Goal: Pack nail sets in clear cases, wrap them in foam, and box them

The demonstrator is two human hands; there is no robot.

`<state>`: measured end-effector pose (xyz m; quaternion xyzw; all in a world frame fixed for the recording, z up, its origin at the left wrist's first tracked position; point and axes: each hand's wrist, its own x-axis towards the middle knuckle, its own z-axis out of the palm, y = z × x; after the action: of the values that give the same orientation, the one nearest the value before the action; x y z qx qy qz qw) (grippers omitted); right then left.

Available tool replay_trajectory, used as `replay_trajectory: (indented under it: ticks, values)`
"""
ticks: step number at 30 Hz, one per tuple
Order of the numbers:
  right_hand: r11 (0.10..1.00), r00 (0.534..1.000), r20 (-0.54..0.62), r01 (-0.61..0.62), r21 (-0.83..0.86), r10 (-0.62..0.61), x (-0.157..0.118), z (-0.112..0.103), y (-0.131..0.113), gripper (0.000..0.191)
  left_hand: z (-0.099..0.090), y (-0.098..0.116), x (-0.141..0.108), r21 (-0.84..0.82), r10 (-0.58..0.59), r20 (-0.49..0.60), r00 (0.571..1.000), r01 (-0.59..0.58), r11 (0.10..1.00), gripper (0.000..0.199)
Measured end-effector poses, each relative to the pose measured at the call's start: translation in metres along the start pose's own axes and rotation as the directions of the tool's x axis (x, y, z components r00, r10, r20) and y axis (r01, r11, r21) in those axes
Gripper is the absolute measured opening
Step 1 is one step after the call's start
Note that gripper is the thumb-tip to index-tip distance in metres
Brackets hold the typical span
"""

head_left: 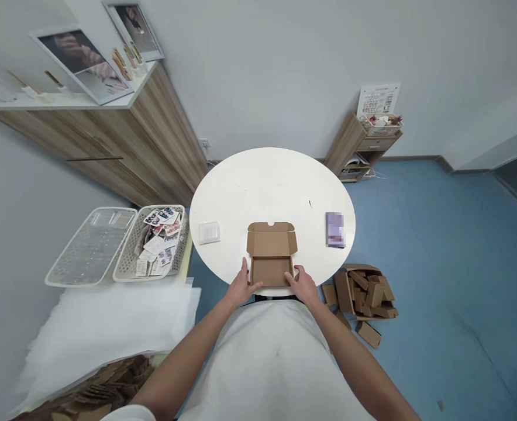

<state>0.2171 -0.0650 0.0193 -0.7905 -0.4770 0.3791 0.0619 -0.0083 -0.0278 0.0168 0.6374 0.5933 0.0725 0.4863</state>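
Note:
An open brown cardboard box (271,271) lies at the near edge of the round white table (271,181), its lid and side flaps spread away from me. My left hand (241,286) grips the box's near left corner, thumb over the front wall. At the near right corner, my right hand (302,285) holds the box in the same way. A small clear plastic case (209,233) rests on the table's left side. On the right side lies a purple packet (334,229), partly pixelated.
Left of the table, a white basket (182,240) holds cards, beside a clear-bottomed tray (87,248) and white sheets (122,316). A carton of small boxes (344,292) stands on the floor at right. Wooden cabinets (171,123) stand behind.

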Motion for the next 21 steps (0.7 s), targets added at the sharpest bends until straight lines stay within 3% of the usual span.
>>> replay_trajectory:
  ticks: [5, 9, 14, 21]
  values:
    - [0.95, 0.999, 0.038, 0.009, 0.314, -0.022, -0.013, 0.001, 0.008, 0.055, 0.008, -0.007, -0.001, -0.156, -0.064, 0.033, 0.997, 0.068, 0.985, 0.067]
    - [0.857, 0.996, 0.059, 0.032, 0.514, -0.073, -0.011, -0.002, 0.013, 0.057, 0.017, 0.001, 0.012, -0.241, -0.043, 0.024, 0.999, 0.047, 0.969, 0.06]
    - [0.74, 0.993, 0.101, -0.026, 0.672, -0.057, 0.012, -0.022, 0.014, 0.061, 0.022, 0.022, 0.04, -0.308, -0.084, -0.002, 0.996, 0.079, 0.948, 0.059]
    - [0.655, 0.984, 0.146, -0.042, 0.754, -0.105, 0.05, -0.052, 0.001, 0.068, 0.014, 0.057, 0.069, -0.276, -0.13, 0.013, 0.991, 0.129, 0.952, 0.061]
